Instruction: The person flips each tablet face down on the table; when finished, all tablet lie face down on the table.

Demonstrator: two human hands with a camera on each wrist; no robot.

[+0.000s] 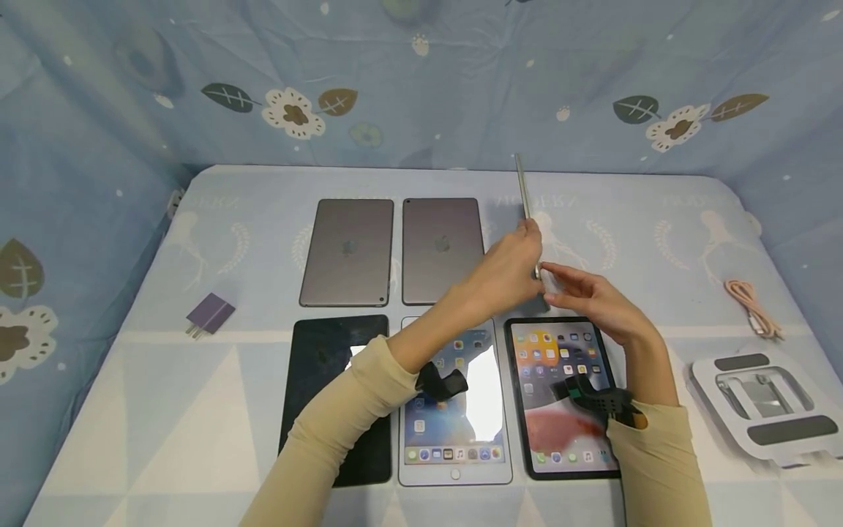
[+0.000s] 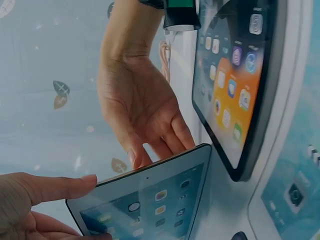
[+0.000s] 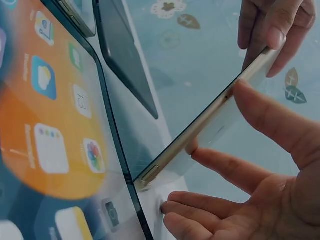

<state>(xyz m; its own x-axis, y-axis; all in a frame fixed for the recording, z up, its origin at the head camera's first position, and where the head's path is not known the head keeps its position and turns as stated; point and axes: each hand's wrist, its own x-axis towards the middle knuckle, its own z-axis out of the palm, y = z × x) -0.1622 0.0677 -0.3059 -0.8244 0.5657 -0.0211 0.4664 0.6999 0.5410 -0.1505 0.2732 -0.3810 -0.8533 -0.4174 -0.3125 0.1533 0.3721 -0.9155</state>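
Note:
A thin tablet [image 1: 523, 189] with a pale metal edge stands tilted up on edge, seen almost edge-on in the head view. Its lit screen with a white border [image 2: 165, 187] shows in the left wrist view. My left hand [image 1: 503, 263] grips one edge, thumb on one side and fingers on the other. At the near end my right hand [image 1: 596, 304] touches it with the thumb tip at the edge and loosely spread fingers [image 3: 220, 167] behind its back. Just below the right hand lies a black-rimmed tablet [image 1: 549, 366] with its screen lit.
Two grey tablets lie face down at the back, a left one [image 1: 347, 252] and a right one [image 1: 441, 249]. In front are a dark-screened tablet [image 1: 323, 351] and a white tablet [image 1: 454, 476]. A purple charger [image 1: 211, 313], coiled cable [image 1: 751, 304] and white stand [image 1: 731, 424] flank them.

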